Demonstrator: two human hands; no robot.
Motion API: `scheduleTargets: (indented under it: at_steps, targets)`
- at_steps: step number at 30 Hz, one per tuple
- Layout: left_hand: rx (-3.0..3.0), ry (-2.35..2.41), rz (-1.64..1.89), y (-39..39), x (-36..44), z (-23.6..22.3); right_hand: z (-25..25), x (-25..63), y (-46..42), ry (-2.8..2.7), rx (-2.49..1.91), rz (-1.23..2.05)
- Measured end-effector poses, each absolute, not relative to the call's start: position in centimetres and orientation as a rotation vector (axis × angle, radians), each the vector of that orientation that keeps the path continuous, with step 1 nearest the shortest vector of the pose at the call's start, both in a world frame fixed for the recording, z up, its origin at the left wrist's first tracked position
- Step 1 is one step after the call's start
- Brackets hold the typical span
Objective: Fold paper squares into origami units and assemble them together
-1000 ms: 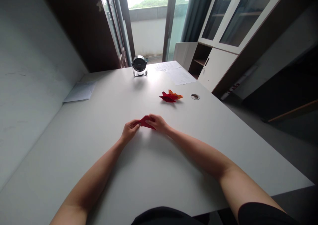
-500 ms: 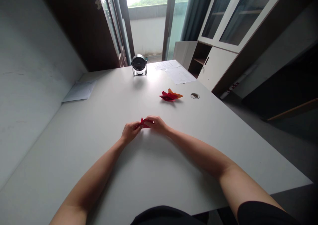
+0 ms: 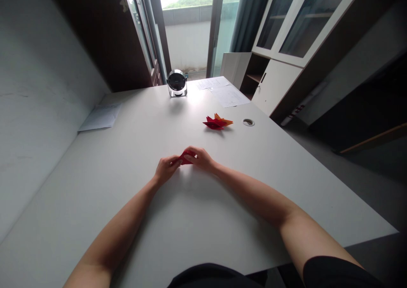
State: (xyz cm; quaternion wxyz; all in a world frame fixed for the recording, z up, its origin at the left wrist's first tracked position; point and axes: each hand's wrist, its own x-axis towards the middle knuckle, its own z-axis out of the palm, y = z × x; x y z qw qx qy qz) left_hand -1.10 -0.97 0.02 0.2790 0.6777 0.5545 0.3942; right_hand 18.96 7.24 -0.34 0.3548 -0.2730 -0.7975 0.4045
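Between my two hands is a piece of folded red paper (image 3: 185, 158), partly covered by my fingers. My left hand (image 3: 166, 168) pinches its left end. My right hand (image 3: 200, 157) grips the right side, the thumb lying over the near face and the fingers behind. Beyond my right hand, folded red paper pieces (image 3: 213, 123) and a folded orange one (image 3: 224, 121) lie together on the white table (image 3: 197, 220).
A round, dark-faced device on a silver stand (image 3: 177, 83) stands at the table's far edge. Printed sheets (image 3: 229, 96) lie at the far right, and more papers (image 3: 101, 117) at the left by the wall. A round cable hole (image 3: 248, 122) is near the right edge.
The pointed red tip that stood up between my hands no longer shows. My right fingers have shifted slightly over the paper, and its face is turned more towards me.
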Motion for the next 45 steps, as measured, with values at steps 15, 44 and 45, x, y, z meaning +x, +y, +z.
scheduleTargets:
  at_steps: [15, 44, 45]
  targets:
    - [1.915, 1.53, 0.91, -1.0, -1.0, 0.5, 0.6, 19.1, 6.8, -2.052, -0.602, 1.047]
    - [1.593, 1.489, 1.284, -1.1, -0.9, 0.2, -0.6, 18.8, 7.1, -2.191, -0.715, 1.133]
    - [1.582, 1.498, 1.302, -1.1, -0.9, 0.2, -0.6, 18.9, 7.2, -2.163, -0.721, 1.141]
